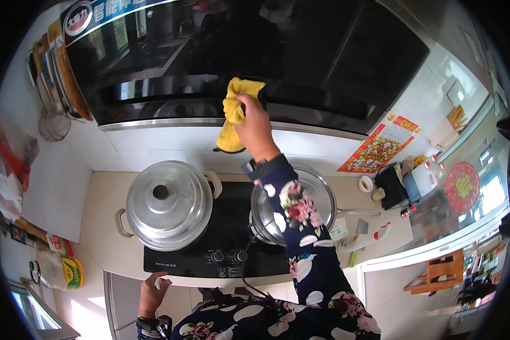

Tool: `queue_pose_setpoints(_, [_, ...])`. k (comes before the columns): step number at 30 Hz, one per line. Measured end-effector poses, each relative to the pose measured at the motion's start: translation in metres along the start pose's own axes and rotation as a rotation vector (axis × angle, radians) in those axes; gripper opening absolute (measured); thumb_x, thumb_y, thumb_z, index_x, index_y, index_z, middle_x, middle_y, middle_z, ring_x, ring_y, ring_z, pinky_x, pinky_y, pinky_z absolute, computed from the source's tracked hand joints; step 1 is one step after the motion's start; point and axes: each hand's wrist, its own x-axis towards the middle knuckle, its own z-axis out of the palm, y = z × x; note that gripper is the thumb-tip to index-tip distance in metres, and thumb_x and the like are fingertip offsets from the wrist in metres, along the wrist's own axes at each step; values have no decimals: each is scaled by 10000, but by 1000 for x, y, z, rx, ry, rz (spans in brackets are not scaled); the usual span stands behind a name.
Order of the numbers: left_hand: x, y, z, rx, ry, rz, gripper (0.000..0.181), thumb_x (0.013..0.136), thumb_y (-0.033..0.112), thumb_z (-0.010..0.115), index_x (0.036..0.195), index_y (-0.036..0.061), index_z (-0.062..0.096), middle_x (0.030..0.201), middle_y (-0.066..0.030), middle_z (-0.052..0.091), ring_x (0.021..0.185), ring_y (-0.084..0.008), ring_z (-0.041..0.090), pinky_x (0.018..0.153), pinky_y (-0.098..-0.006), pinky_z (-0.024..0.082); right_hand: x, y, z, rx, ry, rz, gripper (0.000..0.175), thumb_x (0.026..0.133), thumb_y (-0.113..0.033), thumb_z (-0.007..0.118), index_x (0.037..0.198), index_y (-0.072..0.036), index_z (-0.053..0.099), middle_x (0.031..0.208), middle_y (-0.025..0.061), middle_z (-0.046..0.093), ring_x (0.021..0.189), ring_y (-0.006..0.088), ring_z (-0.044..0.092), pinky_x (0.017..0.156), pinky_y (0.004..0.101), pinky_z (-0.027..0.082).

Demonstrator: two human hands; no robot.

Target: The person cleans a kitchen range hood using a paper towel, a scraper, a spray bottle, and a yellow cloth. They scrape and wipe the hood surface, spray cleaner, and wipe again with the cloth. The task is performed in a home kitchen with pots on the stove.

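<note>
My right hand (257, 125) is shut on a yellow cloth (229, 137), pressed against the lower part of the black glass range hood (314, 63), just above its metal edge. Below my right arm, a lidded pan (316, 187) stands on the right side of the black gas hob (229, 225). On the hob's left side is a large lidded metal pot (182, 221). My left hand (152, 293) is low at the counter's front edge, left of centre. Something small and white shows between its fingers; what it is cannot be told.
A spray bottle (361, 242) lies on the counter at the right, near a small white bowl (365, 184) and several bottles. A large plastic jug (61, 270) stands at the left. Utensils and a wire skimmer (54, 124) hang on the left wall. A dark cable (245, 259) crosses the hob's front.
</note>
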Motion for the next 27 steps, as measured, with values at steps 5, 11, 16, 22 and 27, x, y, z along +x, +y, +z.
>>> queue_pose_setpoints(5, [32, 53, 2, 16, -107, 249, 253, 804, 96, 686, 1036, 11, 632, 791, -134, 681, 721, -223, 675, 683, -310, 514, -117, -51, -69, 134, -106, 105, 520, 683, -5, 670, 1179, -38, 518, 1091, 189, 594, 1033, 391, 563, 889, 414, 469])
queue_pose_setpoints(11, [49, 85, 24, -52, -292, 296, 276, 810, 71, 681, 1071, 13, 616, 757, -116, 662, 657, -216, 644, 632, -290, 492, -263, -67, -85, 250, -415, 396, 499, 679, -13, 692, 1140, -21, 499, 1061, 176, 593, 987, 374, 577, 841, 412, 478])
queue_pose_setpoints(16, [38, 75, 34, 81, -426, 212, 287, 813, 71, 690, 1088, 26, 620, 818, -97, 678, 753, -209, 656, 708, -285, 495, -342, -37, -29, 98, -562, 481, 513, 681, -20, 685, 1141, 8, 458, 1062, 192, 567, 985, 373, 553, 845, 420, 466])
queue_pose_setpoints(22, [15, 34, 35, 119, -346, 165, 272, 803, 130, 692, 1059, 54, 639, 831, -129, 675, 626, -232, 636, 604, -298, 488, -376, -13, 23, -123, -576, 420, 742, 634, -155, 790, 1258, -43, 404, 1212, 201, 469, 1128, 377, 461, 919, 457, 396])
queue_pose_setpoints(27, [8, 10, 41, 36, -342, 50, 250, 808, 95, 683, 1046, 31, 646, 829, -133, 693, 779, -206, 674, 716, -304, 508, -381, -8, -21, -51, -554, 364, 624, 755, -245, 723, 1275, -44, 444, 1262, 236, 464, 1124, 381, 488, 935, 469, 396])
